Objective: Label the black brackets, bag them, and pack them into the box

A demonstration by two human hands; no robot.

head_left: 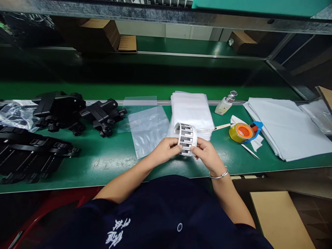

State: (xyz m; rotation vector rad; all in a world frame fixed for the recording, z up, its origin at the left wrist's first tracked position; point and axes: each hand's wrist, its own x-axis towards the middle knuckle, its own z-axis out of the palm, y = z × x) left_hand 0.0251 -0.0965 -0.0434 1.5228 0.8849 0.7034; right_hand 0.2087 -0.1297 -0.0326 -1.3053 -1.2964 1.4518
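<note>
Between my two hands is a curled strip of printed labels (187, 135), white with black print, bent over at its top. My left hand (168, 149) pinches its left edge, thumb on the front. On the right edge, my right hand (206, 153) grips it the same way, with a bracelet on that wrist. Just behind the strip lies a stack of white plastic bags (191, 109). A clear plastic bag (147, 129) lies flat to the left of the stack.
Black plastic devices (102, 116) and a black strapped bundle (33, 152) sit at left. To the right stand a small bottle (225, 103), a yellow tape roll (237, 133), tweezers (250, 151) and white sheets (290, 128). A metal shelf edge (166, 15) crosses above.
</note>
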